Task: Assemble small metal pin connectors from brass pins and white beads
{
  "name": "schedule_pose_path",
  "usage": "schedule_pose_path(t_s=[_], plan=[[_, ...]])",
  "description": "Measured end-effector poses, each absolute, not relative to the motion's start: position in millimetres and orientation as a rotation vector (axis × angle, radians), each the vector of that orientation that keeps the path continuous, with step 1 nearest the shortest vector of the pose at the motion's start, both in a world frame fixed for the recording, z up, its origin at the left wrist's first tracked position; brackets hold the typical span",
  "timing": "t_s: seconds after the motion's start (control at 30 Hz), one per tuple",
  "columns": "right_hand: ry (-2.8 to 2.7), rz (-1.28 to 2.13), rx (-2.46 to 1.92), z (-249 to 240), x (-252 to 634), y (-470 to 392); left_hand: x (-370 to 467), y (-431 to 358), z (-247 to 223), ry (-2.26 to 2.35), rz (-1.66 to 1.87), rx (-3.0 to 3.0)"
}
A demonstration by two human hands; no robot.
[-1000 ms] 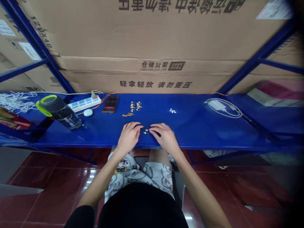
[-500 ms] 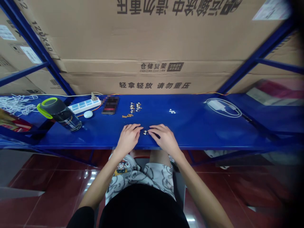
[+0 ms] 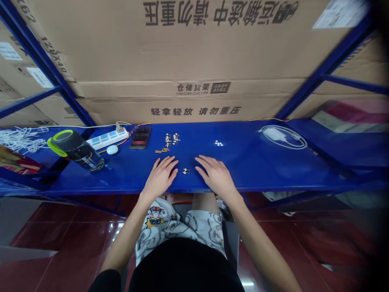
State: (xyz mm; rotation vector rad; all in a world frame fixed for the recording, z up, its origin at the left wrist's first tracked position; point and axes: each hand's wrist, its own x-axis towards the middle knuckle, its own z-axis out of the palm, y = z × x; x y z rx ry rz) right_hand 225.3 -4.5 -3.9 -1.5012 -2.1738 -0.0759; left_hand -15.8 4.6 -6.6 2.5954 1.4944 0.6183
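On the table point(image 3: 267, 170), near its front edge, two parts point(image 3: 184, 172) lie between left hand point(image 3: 160, 175) and right hand point(image 3: 216, 175), fingers spread; arranging seems the step, lifting would need pinching.

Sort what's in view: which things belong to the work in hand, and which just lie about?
Work, apparently: two small parts between left hand and right hand; clustered similar parts; brown pieces; white pieces.

Lying about, probably: bottle; power strip; white charger.

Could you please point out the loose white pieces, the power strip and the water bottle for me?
Loose white pieces point(image 3: 219, 144): head view, a piece mid-cluster.
Power strip point(image 3: 107, 138): head view, middle of its socket face.
Water bottle point(image 3: 81, 152): head view, middle of its dark body.
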Motion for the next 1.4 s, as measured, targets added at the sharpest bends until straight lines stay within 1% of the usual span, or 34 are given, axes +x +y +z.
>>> schedule_pose_path(t_s=[0.13,0.3,0.5,1.03,1.13,1.3,1.37,1.4], plan=[[-2.221,-0.127,-1.549,-11,231,-1,-15,5,-7,1.506,0.608,2.595],[-2.215,-0.077,-1.566,-17,231,1,-14,5,-6,1.513,0.603,2.594],[-2.226,-0.031,-1.574,-16,230,1,-14,5,-7,1.519,0.611,2.602],[-2.227,-0.064,-1.539,-16,231,2,-14,4,-5,1.492,0.641,2.568],[-2.231,-0.071,-1.540,-17,231,3,-14,5,-4,1.460,0.749,2.470],[-2.231,-0.072,-1.542,-18,231,3,-19,5,4,1.317,1.154,2.093],[-2.229,-0.074,-1.543,-18,232,3,-23,3,10,1.180,1.201,1.955],[-2.228,-0.073,-1.543,-18,232,3,-25,1,13,1.083,1.168,1.903]])
